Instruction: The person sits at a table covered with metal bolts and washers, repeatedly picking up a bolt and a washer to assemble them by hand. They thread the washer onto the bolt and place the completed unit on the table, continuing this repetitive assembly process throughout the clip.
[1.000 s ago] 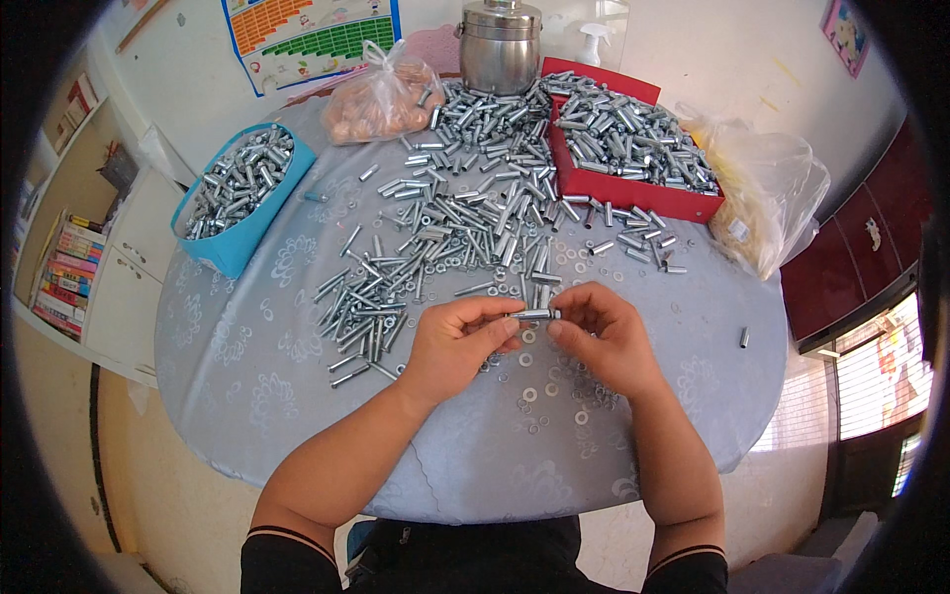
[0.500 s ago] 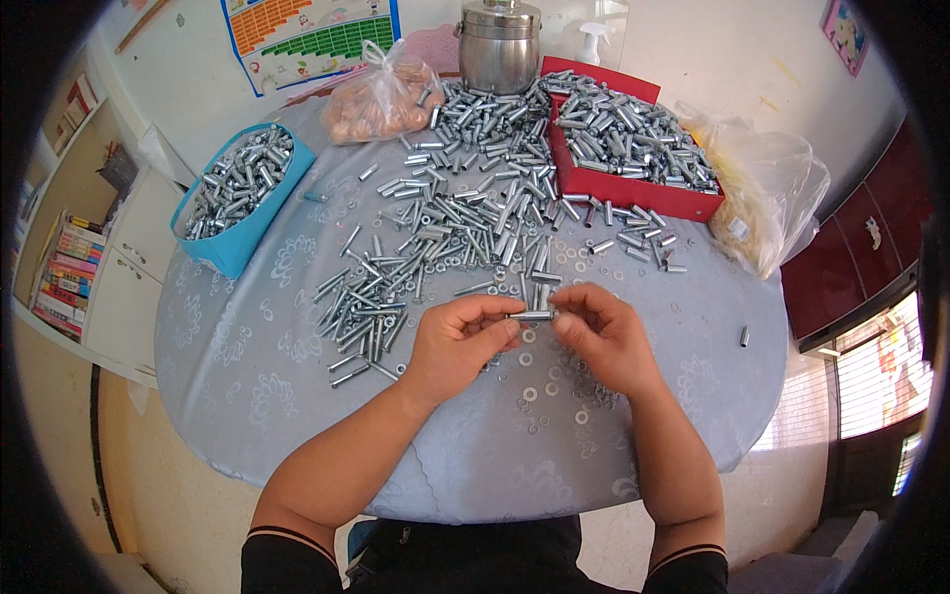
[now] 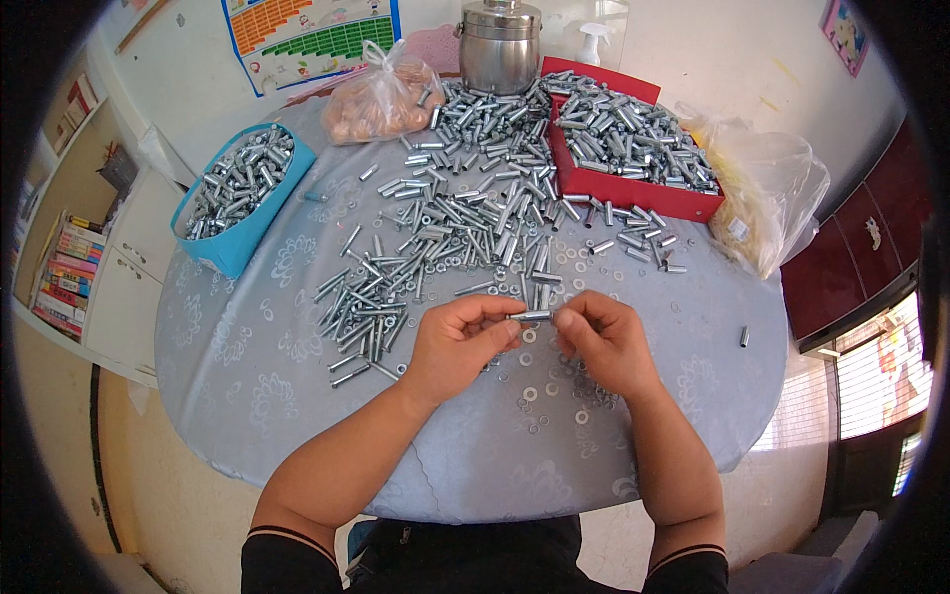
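Note:
A shiny metal expansion bolt (image 3: 535, 316) lies level between my two hands, above the middle of the table. My left hand (image 3: 467, 332) pinches its left end between thumb and fingers. At the other end, the fingertips of my right hand (image 3: 606, 337) are closed together on the tip; any small nut or washer there is hidden. Just beyond my hands is a spread of loose bolts and metal sleeves (image 3: 435, 238). Flat washers (image 3: 529, 394) lie scattered below and between my hands.
A blue box (image 3: 223, 259) of metal parts stands at the left, and a red box (image 3: 643, 201) heaped with them at the back right. Farther back are a bag of eggs (image 3: 371, 109) and a steel pot (image 3: 500, 49). A plastic bag (image 3: 762, 213) sits right; one sleeve (image 3: 744, 337) lies alone.
My right hand has shifted slightly to the right, and its fingers have drawn together at the bolt's end. My left hand and the bolt have hardly moved.

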The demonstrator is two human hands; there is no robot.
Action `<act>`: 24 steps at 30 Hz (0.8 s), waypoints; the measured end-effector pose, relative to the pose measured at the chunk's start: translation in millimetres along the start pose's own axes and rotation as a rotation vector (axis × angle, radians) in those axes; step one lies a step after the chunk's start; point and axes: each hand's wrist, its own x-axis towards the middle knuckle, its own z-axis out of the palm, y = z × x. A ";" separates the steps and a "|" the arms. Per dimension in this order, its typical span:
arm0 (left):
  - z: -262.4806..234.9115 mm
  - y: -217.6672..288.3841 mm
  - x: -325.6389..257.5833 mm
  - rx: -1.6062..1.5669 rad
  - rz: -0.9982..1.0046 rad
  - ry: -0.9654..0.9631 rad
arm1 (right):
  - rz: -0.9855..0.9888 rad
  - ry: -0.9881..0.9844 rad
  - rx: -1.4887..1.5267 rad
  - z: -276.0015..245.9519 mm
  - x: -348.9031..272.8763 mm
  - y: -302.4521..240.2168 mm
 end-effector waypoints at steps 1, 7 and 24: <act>1.1 0.5 0.3 -0.013 -0.008 0.003 | -0.046 0.015 0.061 1.4 -0.2 2.1; -0.1 0.0 0.1 -0.029 -0.026 0.005 | 0.162 -0.096 -0.071 -6.0 2.3 -0.7; 0.1 0.7 0.0 -0.002 -0.009 0.002 | 0.072 -0.021 0.184 0.8 2.6 -2.6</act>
